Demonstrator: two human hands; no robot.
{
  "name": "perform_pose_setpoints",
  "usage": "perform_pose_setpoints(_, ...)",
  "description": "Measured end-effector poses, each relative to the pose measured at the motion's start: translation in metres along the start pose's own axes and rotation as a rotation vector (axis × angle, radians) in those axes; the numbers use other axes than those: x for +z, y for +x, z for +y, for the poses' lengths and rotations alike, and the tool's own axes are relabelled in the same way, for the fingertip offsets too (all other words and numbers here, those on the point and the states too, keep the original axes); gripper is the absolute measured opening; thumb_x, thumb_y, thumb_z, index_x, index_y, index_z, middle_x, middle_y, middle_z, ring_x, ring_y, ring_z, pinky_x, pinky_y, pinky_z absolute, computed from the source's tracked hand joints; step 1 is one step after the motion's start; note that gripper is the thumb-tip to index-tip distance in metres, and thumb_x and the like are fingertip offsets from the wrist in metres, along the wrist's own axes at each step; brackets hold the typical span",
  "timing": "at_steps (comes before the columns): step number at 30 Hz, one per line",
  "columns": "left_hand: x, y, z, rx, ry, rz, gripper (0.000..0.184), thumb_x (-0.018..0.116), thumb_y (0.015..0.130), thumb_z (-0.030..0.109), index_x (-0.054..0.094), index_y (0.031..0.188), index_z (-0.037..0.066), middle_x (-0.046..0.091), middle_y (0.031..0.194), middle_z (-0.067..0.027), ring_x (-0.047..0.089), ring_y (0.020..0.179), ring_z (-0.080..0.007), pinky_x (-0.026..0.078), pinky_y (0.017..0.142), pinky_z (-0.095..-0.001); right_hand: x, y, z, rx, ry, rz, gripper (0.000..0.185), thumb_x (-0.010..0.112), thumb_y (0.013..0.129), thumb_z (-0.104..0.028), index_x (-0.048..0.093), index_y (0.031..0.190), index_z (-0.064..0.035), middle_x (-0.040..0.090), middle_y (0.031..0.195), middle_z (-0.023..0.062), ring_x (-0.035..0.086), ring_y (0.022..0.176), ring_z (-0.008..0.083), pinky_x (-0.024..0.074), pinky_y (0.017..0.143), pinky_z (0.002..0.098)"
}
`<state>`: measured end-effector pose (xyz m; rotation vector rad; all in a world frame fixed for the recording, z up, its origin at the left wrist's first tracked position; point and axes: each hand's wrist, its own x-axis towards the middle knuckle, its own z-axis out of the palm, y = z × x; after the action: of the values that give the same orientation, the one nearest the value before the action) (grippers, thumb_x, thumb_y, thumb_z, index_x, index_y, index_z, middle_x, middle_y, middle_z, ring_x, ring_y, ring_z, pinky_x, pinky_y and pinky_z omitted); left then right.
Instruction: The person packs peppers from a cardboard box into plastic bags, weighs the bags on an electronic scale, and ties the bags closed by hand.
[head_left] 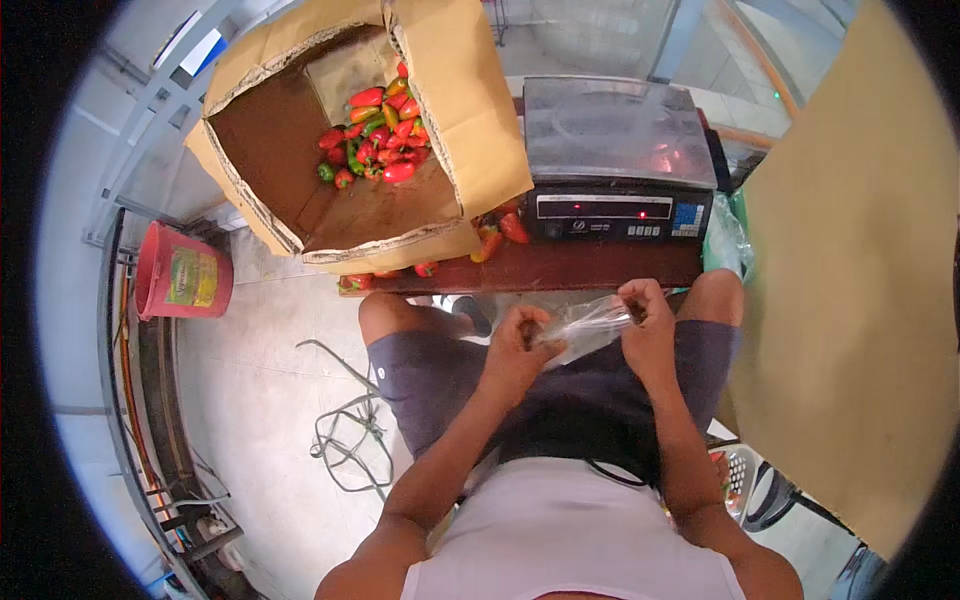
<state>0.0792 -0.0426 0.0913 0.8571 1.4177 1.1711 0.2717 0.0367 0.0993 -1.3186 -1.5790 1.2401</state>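
Observation:
Between my two hands, above my lap, a clear plastic bag point(588, 328) is stretched. My left hand point(520, 345) pinches its left end with curled fingers. At the other end my right hand point(648, 318) grips the plastic, thumb and fingers closed. The bag looks flat, with nothing visible inside. Beyond my hands, a digital scale point(620, 150) stands on a dark red bench point(600, 268). To its left an open cardboard box point(470, 130) lies tilted toward me, and red, green and orange peppers point(375, 135) are piled inside it.
Several loose peppers point(487, 243) lie beside and under the box's edge on the bench. A red bucket point(183, 270) stands at the far left. Tangled green strapping point(352, 440) lies on the floor. A large cardboard sheet point(850, 300) rises at right, near a white basket point(738, 478).

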Motion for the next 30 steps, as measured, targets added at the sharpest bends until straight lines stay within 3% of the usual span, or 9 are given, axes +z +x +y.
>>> perform_pose_setpoints(3, -0.004, 0.015, -0.021, 0.062, 0.211, 0.101, 0.028, 0.066, 0.088, -0.003, 0.054, 0.111, 0.008, 0.061, 0.091, -0.001, 0.059, 0.081, -0.0113, 0.05, 0.07, -0.0267, 0.007, -0.013, -0.003, 0.252, 0.662, -0.122, 0.027, 0.056, 0.092, 0.005, 0.054, 0.116, -0.0063, 0.065, 0.092, 0.0051, 0.066, 0.077, 0.0161, 0.0542, 0.07, 0.03)
perform_pose_setpoints(5, -0.006, 0.02, -0.016, -0.249, -0.436, 0.115, 0.031, 0.066, 0.086, -0.004, 0.054, 0.113, 0.007, 0.062, 0.092, -0.0024, 0.061, 0.084, -0.0124, 0.051, 0.072, -0.0272, 0.009, -0.018, -0.003, 0.51, 1.267, -0.32, 0.026, 0.057, 0.093, 0.003, 0.054, 0.117, -0.0073, 0.065, 0.091, 0.0049, 0.067, 0.079, 0.0168, 0.0547, 0.07, 0.0306)
perform_pose_setpoints(9, -0.005, 0.003, 0.004, -0.338, -0.766, -0.152, 0.033, 0.062, 0.088, -0.004, 0.053, 0.117, 0.007, 0.063, 0.095, -0.0062, 0.064, 0.087, -0.0168, 0.054, 0.074, -0.0306, -0.007, -0.01, -0.017, 0.106, -0.419, -0.266, 0.031, 0.061, 0.092, -0.001, 0.052, 0.121, -0.0076, 0.064, 0.087, 0.0057, 0.066, 0.076, 0.0183, 0.0588, 0.069, 0.034)
perform_pose_setpoints(12, 0.014, -0.013, 0.01, -0.166, -0.376, -0.199, 0.031, 0.057, 0.09, -0.002, 0.052, 0.12, 0.007, 0.064, 0.098, -0.0089, 0.065, 0.087, -0.0203, 0.056, 0.073, -0.0332, -0.006, -0.001, -0.017, -0.143, -0.285, 0.096, 0.034, 0.061, 0.091, 0.001, 0.053, 0.123, -0.0055, 0.064, 0.094, 0.007, 0.067, 0.078, 0.018, 0.0597, 0.07, 0.0359)
perform_pose_setpoints(15, 0.005, 0.002, 0.005, -0.06, 0.23, 0.09, 0.034, 0.058, 0.089, -0.002, 0.051, 0.122, 0.008, 0.063, 0.1, -0.008, 0.066, 0.088, -0.0199, 0.056, 0.074, -0.0337, -0.002, -0.008, -0.024, 0.28, 0.529, -0.139, 0.032, 0.06, 0.089, 0.005, 0.057, 0.119, -0.0056, 0.064, 0.096, 0.0058, 0.067, 0.081, 0.0196, 0.0579, 0.071, 0.035)
perform_pose_setpoints(17, -0.005, 0.011, 0.007, -0.311, -0.47, 0.075, 0.039, 0.06, 0.086, -0.005, 0.052, 0.122, 0.007, 0.064, 0.102, -0.0077, 0.066, 0.09, -0.0198, 0.055, 0.076, -0.0333, -0.003, -0.013, -0.029, 0.385, 0.764, -0.245, 0.03, 0.059, 0.087, 0.008, 0.061, 0.114, -0.0063, 0.064, 0.097, 0.0049, 0.067, 0.084, 0.0212, 0.0566, 0.072, 0.0355)
perform_pose_setpoints(21, -0.005, 0.006, 0.007, -0.386, -1.019, -0.188, 0.047, 0.063, 0.082, -0.008, 0.051, 0.125, 0.007, 0.065, 0.105, -0.0079, 0.067, 0.093, -0.023, 0.055, 0.079, -0.0354, -0.011, -0.008, -0.011, -0.169, -0.328, -0.244, 0.032, 0.062, 0.079, 0.009, 0.065, 0.107, -0.0057, 0.064, 0.102, 0.009, 0.067, 0.083, 0.0292, 0.0569, 0.074, 0.0402)
perform_pose_setpoints(27, 0.007, 0.007, 0.015, 0.419, 0.844, -0.031, 0.025, 0.065, 0.088, 0.007, 0.061, 0.112, 0.002, 0.061, 0.112, -0.0216, 0.067, 0.088, -0.04, 0.056, 0.081, -0.0445, 0.007, -0.015, -0.052, -0.262, -0.77, -0.151, 0.023, 0.063, 0.075, 0.001, 0.072, 0.095, -0.0074, 0.064, 0.116, 0.0141, 0.069, 0.092, 0.0348, 0.0559, 0.075, 0.0429)
perform_pose_setpoints(30, 0.033, 0.001, 0.015, 0.22, 0.904, -0.189, 0.025, 0.067, 0.09, 0.016, 0.065, 0.109, -0.001, 0.057, 0.115, -0.0274, 0.065, 0.09, -0.046, 0.054, 0.083, -0.0494, 0.008, -0.005, -0.051, -0.225, -0.896, -0.146, 0.02, 0.063, 0.078, -0.005, 0.074, 0.094, -0.0093, 0.06, 0.13, 0.0137, 0.07, 0.094, 0.0325, 0.0566, 0.076, 0.042)
